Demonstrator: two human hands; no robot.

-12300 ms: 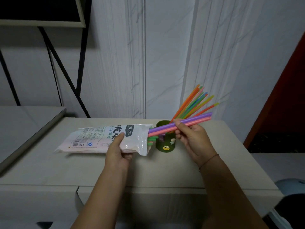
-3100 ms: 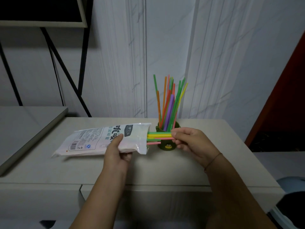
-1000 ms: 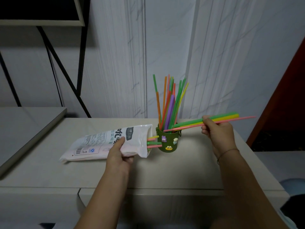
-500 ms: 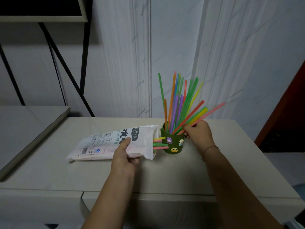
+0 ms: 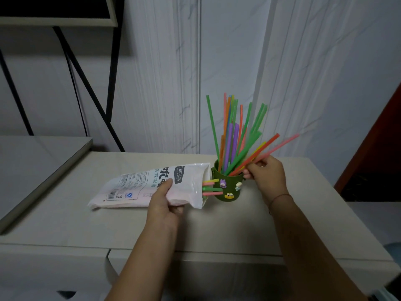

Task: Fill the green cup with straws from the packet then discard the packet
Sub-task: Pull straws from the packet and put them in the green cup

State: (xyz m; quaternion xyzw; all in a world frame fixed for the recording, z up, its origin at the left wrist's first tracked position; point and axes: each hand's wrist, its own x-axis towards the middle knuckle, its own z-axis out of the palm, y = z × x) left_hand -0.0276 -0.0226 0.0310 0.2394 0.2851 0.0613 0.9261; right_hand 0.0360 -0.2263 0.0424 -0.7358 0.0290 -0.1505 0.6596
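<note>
Beige surface (image 5: 217, 231), matte, set against pale marbled wall panels (image 5: 303, 72). Black metal frame (image 5: 91, 88) behind, upper left. White packet (image 5: 138, 187) lying on its side across surface, printed face up, open mouth pointing right, just beside green cup (image 5: 226, 185). Left hand (image 5: 162, 200) clamped over packet near its mouth, thumb on top, grip pressed onto the plastic. Right hand (image 5: 263, 177) right of cup, touching its rim side, grip pinching a few slanted straws (image 5: 267, 148), pink, orange, yellow, lower ends inside cup. Thin cord on right wrist. Cup upright, small cartoon stickers on front. Bundle of standing straws (image 5: 231, 135) in cup, green, orange, purple, fanned upward. Three short straw ends (image 5: 211, 188), pink and green, poking out of packet mouth, reaching cup wall.
</note>
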